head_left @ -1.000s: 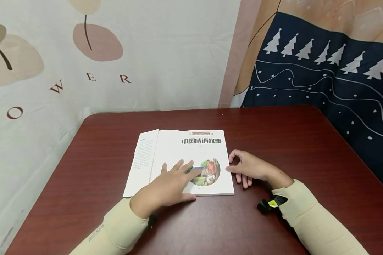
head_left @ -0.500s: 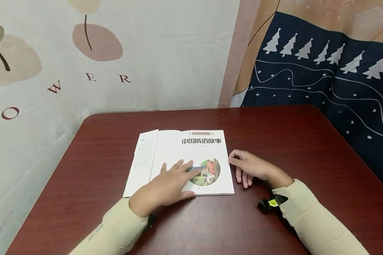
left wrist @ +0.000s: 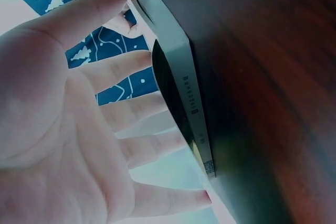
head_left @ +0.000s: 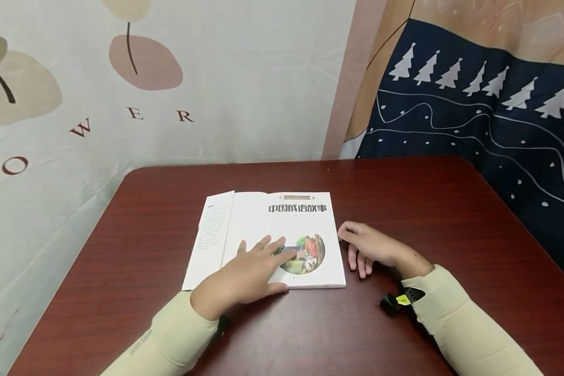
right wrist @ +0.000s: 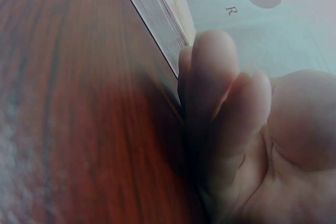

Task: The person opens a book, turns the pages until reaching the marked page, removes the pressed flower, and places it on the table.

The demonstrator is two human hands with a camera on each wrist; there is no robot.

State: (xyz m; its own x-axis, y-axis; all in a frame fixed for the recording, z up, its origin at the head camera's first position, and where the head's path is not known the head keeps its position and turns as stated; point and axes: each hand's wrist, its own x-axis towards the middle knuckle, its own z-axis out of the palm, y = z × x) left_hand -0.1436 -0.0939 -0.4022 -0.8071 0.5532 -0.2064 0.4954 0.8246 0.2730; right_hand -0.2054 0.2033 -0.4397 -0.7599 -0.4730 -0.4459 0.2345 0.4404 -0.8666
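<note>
An open book (head_left: 251, 216) lies flat on the table, its title page facing up with large dark characters and a round coloured picture (head_left: 312, 256). At its left a printed flap (head_left: 212, 230) is folded out. My left hand (head_left: 244, 271) rests on the lower part of the book with its fingers spread. In the left wrist view, the book's spine (left wrist: 181, 72) shows beyond the palm. Beside the book's right edge is my right hand (head_left: 373, 245), index finger and thumb bent together at the page edges (right wrist: 157, 17). Whether a page is between them is hidden.
The dark red wooden table (head_left: 404, 188) extends around the book on every side. Behind it hang a pale printed cloth (head_left: 254, 94) and a navy cloth with white trees (head_left: 470, 109). A black wrist strap with a yellow tag (head_left: 402, 300) sits at the right cuff.
My right thumb has moved off the page's edge and up to the bent index finger. The left hand and the book stay where they were.
</note>
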